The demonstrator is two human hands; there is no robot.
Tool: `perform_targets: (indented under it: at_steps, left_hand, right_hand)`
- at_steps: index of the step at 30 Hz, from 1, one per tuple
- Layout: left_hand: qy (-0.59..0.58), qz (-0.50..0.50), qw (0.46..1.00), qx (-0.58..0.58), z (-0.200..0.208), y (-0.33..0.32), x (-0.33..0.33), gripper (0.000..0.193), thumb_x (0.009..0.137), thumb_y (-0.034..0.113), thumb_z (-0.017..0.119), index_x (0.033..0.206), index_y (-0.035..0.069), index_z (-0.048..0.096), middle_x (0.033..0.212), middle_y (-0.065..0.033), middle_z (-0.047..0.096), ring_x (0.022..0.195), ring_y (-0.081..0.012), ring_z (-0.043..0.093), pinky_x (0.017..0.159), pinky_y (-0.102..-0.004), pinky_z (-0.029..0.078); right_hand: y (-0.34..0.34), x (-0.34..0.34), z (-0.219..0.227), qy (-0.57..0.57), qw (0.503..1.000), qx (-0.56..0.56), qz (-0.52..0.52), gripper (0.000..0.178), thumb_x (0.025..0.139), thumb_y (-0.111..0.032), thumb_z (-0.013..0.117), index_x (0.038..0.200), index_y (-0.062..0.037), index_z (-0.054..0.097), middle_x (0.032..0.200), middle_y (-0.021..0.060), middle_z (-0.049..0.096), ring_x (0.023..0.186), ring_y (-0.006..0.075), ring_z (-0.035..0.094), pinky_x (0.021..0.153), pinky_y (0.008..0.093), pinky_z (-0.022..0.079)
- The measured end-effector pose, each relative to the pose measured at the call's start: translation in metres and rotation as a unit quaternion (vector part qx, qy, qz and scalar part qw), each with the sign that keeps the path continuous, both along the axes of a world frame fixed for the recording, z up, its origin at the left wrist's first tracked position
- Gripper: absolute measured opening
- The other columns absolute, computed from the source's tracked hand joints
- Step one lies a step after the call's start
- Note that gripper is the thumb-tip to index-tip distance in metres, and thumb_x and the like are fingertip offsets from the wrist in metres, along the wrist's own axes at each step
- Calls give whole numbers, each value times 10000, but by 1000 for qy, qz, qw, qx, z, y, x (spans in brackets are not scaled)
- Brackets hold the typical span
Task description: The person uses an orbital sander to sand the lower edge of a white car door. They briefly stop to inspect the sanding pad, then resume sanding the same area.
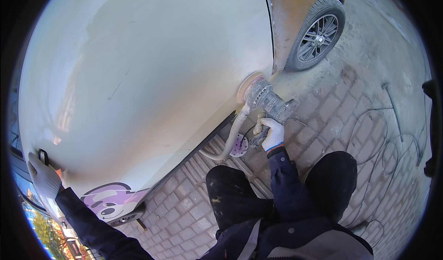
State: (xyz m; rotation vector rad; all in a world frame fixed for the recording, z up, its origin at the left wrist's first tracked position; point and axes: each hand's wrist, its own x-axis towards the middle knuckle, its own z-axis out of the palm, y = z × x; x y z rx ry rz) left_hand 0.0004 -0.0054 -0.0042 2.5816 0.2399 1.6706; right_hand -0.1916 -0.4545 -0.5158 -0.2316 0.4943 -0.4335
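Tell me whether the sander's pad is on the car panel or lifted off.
On it: the sander pad lies flat against the car panel, held by the right hand.

The sanding disc (pixel 247 85) at centre frame is a spinning blur — its face is pressed to the car door (pixel 147 66) and hidden. The right hand (pixel 273 133) covers the sander (pixel 270 104) grip, so its fingers' hold is only partly seen. At lower left, the left hand (pixel 44 177) sits by the dark rim, the door handle (pixel 43 156) mostly concealed. The front wheel (pixel 317 33), upper right, is cut by the orange fender (pixel 290 11) — its top is out of sight.
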Motion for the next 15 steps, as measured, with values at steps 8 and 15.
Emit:
perform_targets:
  at_steps: [8,15]
  left_hand:
    - [-44,3,994,96,0,10,6,690,976,673,424,1398,173,640,1327,-92,697,1169,-325,671,995,-378,502]
    - [0,20,995,101,4,29,11,682,973,668,438,1413,183,628,1342,-94,688,1188,-338,657,1007,-377,491]
  right_hand:
    - [21,1,3,-9,999,-27,21,161,890,-40,596,1027,28,646,690,108,595,591,228,577,602,377,504]
    - [-11,5,0,0,1000,-16,-10,181,891,-77,575,1039,6,639,747,91,593,623,214,566,632,387,492]
